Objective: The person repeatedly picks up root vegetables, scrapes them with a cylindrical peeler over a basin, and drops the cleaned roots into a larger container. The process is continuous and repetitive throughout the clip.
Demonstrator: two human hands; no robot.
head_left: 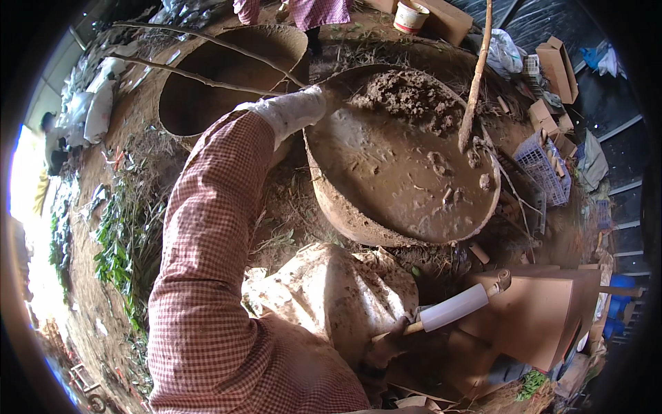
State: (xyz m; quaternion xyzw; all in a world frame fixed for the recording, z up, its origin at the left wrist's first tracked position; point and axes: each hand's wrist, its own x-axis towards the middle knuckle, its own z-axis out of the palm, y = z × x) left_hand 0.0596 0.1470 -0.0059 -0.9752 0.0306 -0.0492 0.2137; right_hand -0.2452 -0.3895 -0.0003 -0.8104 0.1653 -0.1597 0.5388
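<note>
My left arm, in a checked sleeve with a clear plastic cuff, reaches to the near-left rim of a large mud-caked basin [346,227]. The muddy left hand [336,95] is blurred against the brown slurry, so its fingers cannot be made out. Thick brown liquid and a heap of wet mud clods [408,98] fill the basin. Low at the right, my dark, shadowed right hand [385,349] is closed round a wooden stick [414,328] bearing a white sleeve or roll [455,308]. A mud-stained pale cloth or sack [331,290] covers my lap.
Another large basin [232,77] stands at upper left, with long branches across it. A thick wooden pole [473,88] leans into the near basin. Cardboard boxes [538,315] and a plastic crate [540,165] lie right; leafy cuttings [116,253] lie left. A person [315,10] is beyond.
</note>
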